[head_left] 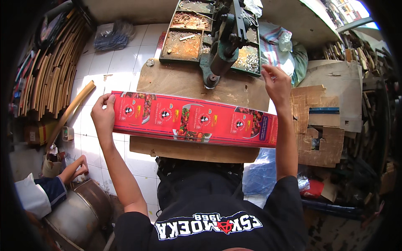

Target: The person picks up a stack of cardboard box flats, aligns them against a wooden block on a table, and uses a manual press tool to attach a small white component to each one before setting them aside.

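Observation:
A long red printed banner strip (171, 119) with food pictures lies across a wooden board (176, 81); its edge looks layered. My left hand (102, 112) pinches its left end between thumb and fingers. Raised beyond the strip's right end is my right hand (277, 81), beside the front right corner of a compartment tray (184, 62). Its fingers are curled toward the thumb; anything between them is too small to make out. A dark green hand press (222, 62) stands in the middle of the tray, its base just behind the strip.
Small metal bits lie in the tray. Wooden slats (54, 62) lean at the left, near a curved tan strip (73, 109). Cut cardboard (322, 144) and clear plastic (261, 171) lie at the right. At the lower left are a metal drum (79, 209) and another person's leg (75, 169).

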A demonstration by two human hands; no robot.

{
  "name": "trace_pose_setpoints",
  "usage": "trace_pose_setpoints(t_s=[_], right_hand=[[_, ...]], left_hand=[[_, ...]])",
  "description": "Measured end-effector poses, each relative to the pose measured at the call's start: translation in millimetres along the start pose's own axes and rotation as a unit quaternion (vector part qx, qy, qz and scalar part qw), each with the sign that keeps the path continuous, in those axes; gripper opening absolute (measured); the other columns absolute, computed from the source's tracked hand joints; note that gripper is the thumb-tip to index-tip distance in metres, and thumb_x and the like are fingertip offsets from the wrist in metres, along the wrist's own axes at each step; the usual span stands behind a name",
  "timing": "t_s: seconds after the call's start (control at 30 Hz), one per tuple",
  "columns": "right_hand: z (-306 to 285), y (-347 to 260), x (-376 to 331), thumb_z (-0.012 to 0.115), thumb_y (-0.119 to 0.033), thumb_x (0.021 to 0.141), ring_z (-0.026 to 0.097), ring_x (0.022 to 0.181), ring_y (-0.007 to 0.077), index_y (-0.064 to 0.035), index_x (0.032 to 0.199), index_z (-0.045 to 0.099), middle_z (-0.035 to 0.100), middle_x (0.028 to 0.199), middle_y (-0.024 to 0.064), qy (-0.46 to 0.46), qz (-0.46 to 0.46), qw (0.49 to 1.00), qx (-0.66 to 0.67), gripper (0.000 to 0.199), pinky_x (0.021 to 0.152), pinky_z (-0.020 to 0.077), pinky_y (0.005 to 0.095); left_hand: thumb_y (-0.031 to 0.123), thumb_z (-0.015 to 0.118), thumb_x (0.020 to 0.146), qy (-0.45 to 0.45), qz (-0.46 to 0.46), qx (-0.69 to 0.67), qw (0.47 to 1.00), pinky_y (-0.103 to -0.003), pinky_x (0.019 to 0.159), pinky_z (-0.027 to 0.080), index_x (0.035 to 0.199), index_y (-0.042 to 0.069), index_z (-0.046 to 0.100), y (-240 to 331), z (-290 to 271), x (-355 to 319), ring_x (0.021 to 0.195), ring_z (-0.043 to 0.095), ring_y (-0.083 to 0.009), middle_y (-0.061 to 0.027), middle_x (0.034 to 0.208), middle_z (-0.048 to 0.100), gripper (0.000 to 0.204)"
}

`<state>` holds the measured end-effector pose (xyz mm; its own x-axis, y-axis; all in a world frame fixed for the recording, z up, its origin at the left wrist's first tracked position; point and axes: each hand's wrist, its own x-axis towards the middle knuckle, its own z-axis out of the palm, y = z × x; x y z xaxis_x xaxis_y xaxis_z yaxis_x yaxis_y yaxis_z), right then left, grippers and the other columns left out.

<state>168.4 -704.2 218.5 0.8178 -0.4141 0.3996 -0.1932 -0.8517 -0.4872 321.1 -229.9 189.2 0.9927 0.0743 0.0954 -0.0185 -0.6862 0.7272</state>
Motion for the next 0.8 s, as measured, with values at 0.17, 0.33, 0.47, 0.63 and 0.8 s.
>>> trace_pose_setpoints(t_s=[0.17,0.33,0.47,0.63,0.8], right_hand=[[37,28,65,0.071,-0.018,0.083,0.069,0.076,0.0277,-0.0096,0.095,0.076,0.072,0.084,0.0127,-0.099,-0.067,0.986,-0.116,0.015,0.071,0.0529,0.0374],[56,33,80,0.073,-0.022,0.078,0.068,0.083,0.0335,-0.0116,0.088,0.075,0.071,0.086,0.0147,-0.164,-0.043,0.973,-0.154,0.015,0.076,0.0531,0.0441],[62,33,92,0.070,-0.017,0.077,0.068,0.080,0.0353,-0.0083,0.084,0.075,0.070,0.083,0.0180,-0.174,-0.087,0.967,-0.167,0.012,0.075,0.0529,0.0447],[68,27,103,0.062,-0.012,0.080,0.066,0.077,0.0384,-0.0052,0.083,0.075,0.066,0.080,0.0228,-0.209,-0.146,0.937,-0.240,0.015,0.072,0.0527,0.0455],[66,55,104,0.061,-0.010,0.080,0.065,0.081,0.0394,-0.0021,0.083,0.070,0.067,0.082,0.0214,-0.194,-0.142,0.961,-0.140,0.012,0.073,0.0518,0.0454]], left_hand=[[0.025,0.066,0.092,0.004,0.002,0.000,1.000,-0.031,0.073,0.050,0.104,-0.001,0.070,-4,0,1,0.076,0.062,-0.0159,-0.0088,0.082,0.069,0.030],[0.024,0.066,0.091,0.005,0.006,0.007,1.000,-0.031,0.072,0.050,0.104,-0.002,0.070,-3,3,0,0.075,0.062,-0.0152,-0.0091,0.081,0.069,0.029],[0.024,0.066,0.092,0.006,0.009,0.012,1.000,-0.031,0.072,0.050,0.103,-0.003,0.070,-3,3,0,0.075,0.062,-0.0151,-0.0096,0.081,0.069,0.029],[0.024,0.066,0.092,0.005,0.003,0.002,1.000,-0.031,0.073,0.050,0.104,-0.003,0.070,-2,2,-1,0.076,0.062,-0.0149,-0.0096,0.081,0.069,0.029],[0.024,0.065,0.092,0.001,-0.001,-0.017,1.000,-0.030,0.071,0.051,0.104,-0.002,0.069,0,6,-1,0.075,0.062,-0.0138,-0.0089,0.082,0.070,0.029]])
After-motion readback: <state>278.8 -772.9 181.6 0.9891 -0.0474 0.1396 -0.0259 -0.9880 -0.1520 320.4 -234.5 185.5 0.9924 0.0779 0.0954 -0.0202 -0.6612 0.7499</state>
